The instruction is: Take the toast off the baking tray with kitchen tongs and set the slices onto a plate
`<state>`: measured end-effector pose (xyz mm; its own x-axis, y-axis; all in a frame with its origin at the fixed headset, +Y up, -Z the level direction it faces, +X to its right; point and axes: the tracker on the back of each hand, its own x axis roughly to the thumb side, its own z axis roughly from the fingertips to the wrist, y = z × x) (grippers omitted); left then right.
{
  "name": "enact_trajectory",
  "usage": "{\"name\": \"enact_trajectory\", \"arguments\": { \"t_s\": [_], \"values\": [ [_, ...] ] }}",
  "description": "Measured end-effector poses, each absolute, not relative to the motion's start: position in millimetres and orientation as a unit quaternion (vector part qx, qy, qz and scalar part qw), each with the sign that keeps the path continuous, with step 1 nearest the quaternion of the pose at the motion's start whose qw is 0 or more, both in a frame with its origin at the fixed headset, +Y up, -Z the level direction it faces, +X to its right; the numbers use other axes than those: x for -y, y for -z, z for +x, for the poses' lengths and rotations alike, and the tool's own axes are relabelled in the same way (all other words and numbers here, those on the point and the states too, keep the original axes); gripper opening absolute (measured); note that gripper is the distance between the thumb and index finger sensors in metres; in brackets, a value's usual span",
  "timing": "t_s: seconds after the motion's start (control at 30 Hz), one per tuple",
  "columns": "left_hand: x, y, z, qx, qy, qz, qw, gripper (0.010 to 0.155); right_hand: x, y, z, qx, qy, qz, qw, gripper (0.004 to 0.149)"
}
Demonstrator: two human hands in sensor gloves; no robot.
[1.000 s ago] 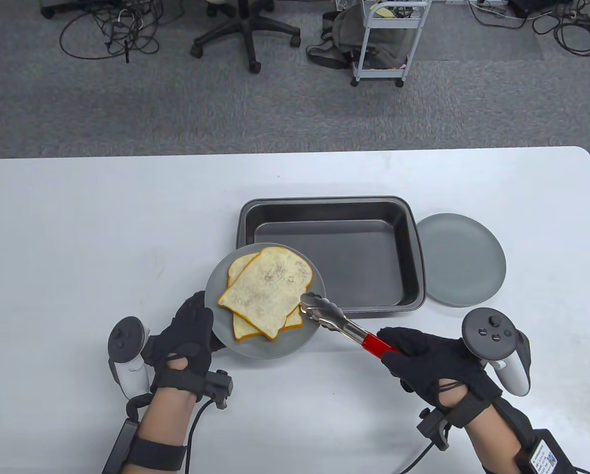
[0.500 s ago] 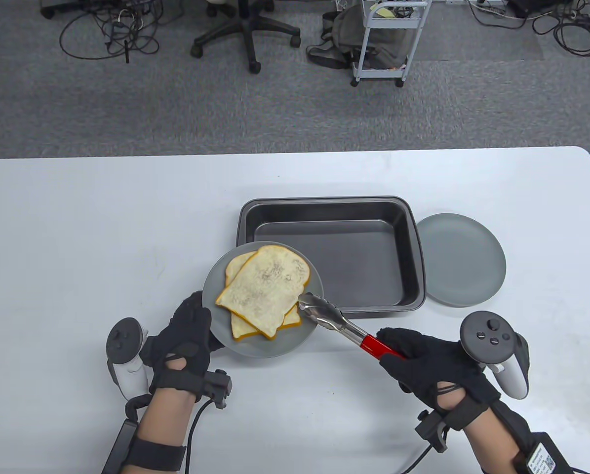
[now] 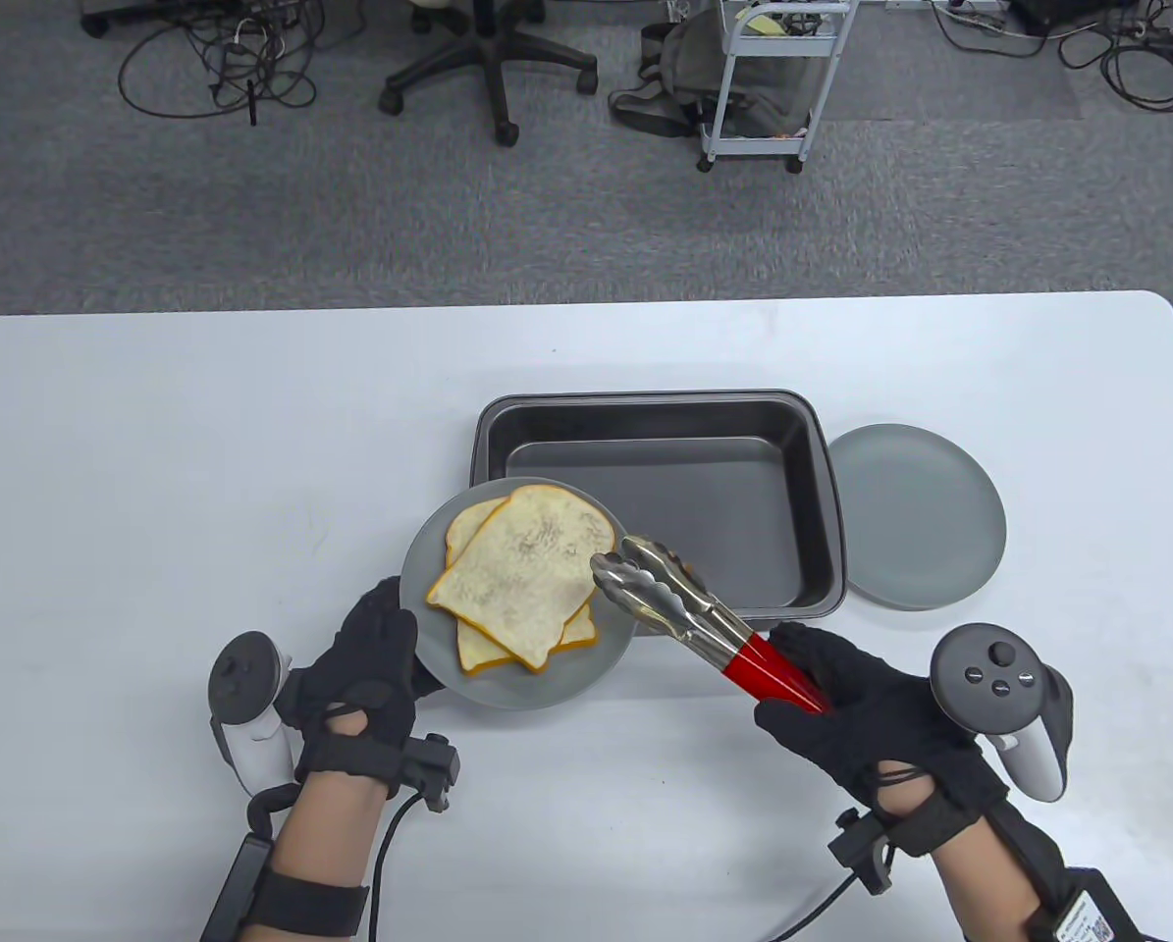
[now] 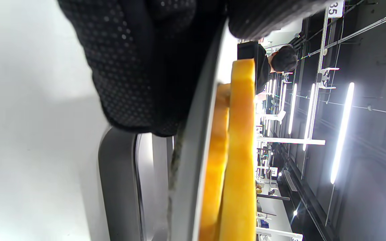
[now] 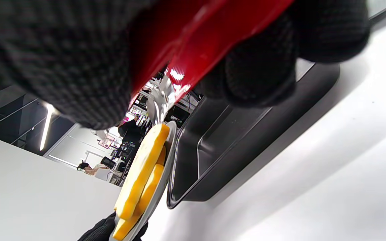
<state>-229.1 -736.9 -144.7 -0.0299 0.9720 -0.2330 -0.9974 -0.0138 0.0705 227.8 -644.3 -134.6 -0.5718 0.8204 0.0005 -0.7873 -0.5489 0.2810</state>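
The left hand (image 3: 370, 657) holds a grey plate (image 3: 429, 628) by its near-left rim, fingers curled under the edge, lifted slightly over the white surface (image 3: 154, 491). Two slices of toast (image 3: 527, 579) lie stacked on it, the top one skewed, its long axis running from near-left to far-right. Just right of the toast the metal tips of the tongs (image 3: 684, 608) hover at the plate's right rim, slightly parted and holding nothing; the tongs slant back and down-right to their red handles, where the right hand (image 3: 861, 716) has its grip closed round them. Behind the plate sits the dark baking tray (image 3: 822, 510), with no toast in it. A second grey plate (image 3: 920, 520) rests against the tray's right side. The transfer looks finished; the tray wall stands just beyond the tips.
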Motion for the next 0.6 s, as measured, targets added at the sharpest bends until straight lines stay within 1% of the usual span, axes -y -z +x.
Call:
{"name": "enact_trajectory", "arguments": {
  "t_s": [0.13, 0.27, 0.3, 0.33, 0.4, 0.47, 0.6],
  "values": [
    [736.7, 144.4, -229.9, -0.108, -0.709, -0.057, 0.694, 0.057, 643.8, 134.8, 232.1, -0.093, -0.890, 0.047, 0.444, 0.095],
    [736.6, 144.4, -230.2, -0.107, -0.708, -0.057, 0.696, 0.057, 643.2, 137.1, 240.2, -0.054, -0.894, 0.021, 0.444, 0.099],
    [736.6, 144.4, -230.3, -0.107, -0.708, -0.057, 0.696, 0.057, 643.3, 138.5, 244.4, -0.035, -0.894, 0.010, 0.447, 0.099],
    [736.7, 144.4, -230.3, -0.107, -0.708, -0.057, 0.696, 0.057, 643.5, 139.3, 246.4, -0.024, -0.893, 0.004, 0.450, 0.094],
    [736.6, 144.3, -230.1, -0.106, -0.710, -0.058, 0.694, 0.057, 645.2, 144.5, 254.5, 0.016, -0.890, -0.022, 0.456, 0.094],
    [736.6, 144.3, -230.2, -0.106, -0.708, -0.057, 0.695, 0.057, 646.3, 150.6, 261.8, 0.036, -0.889, -0.046, 0.454, 0.095],
    [736.7, 144.4, -230.2, -0.106, -0.708, -0.058, 0.696, 0.057, 649.2, 163.9, 273.0, 0.055, -0.895, -0.087, 0.434, 0.095]
  ]
}}
